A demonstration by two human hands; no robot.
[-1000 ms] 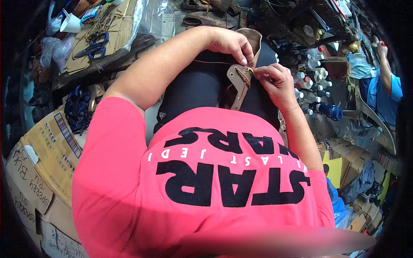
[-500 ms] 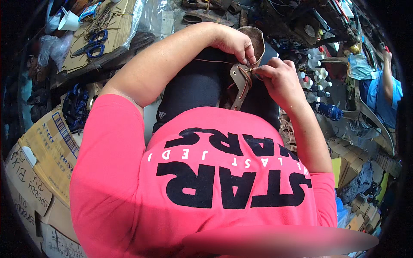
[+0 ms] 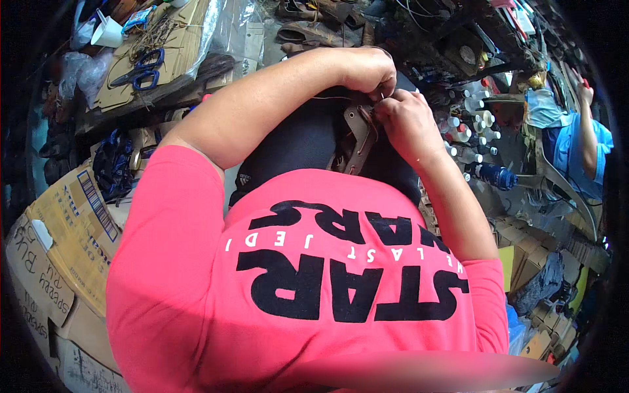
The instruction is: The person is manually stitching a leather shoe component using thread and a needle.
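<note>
Shirt (image 3: 157,275) cloth in soft, creased pink fills most of the view, with raised black lettering across it. Stiff cardboard boxes (image 3: 72,226) lean beyond its left side. A rough wooden bench (image 3: 157,97) carries flat cardboard sheets (image 3: 118,97), their cut corners poking over its near edge. Smooth dark trousers (image 3: 282,137) make a lap, probably used as a rest so both hands are free for fine work. Plastic bottles (image 3: 485,118) stand crowded off the lap's right edge.

At the lap's far edge, the left hand (image 3: 370,71) arches inward with fingers pinched shut, and the right hand (image 3: 403,121) meets it, fingers curled closed; what lies inside each pinch is hidden. They are likely drawn this close because the parts are small. The leather shoe piece (image 3: 357,131) lies on the lap between the thighs, just below the hands: tan, strap-like, bent at an angle, its upper end partly covered by the right fingers.

Blue-handled scissors (image 3: 135,74) lie on the sheets near the bench's near edge, seemingly within reach. A thin, pale cord (image 3: 331,97) crosses the lap toward the hands. Smallest is a round metal eyelet (image 3: 352,115) in the leather.
</note>
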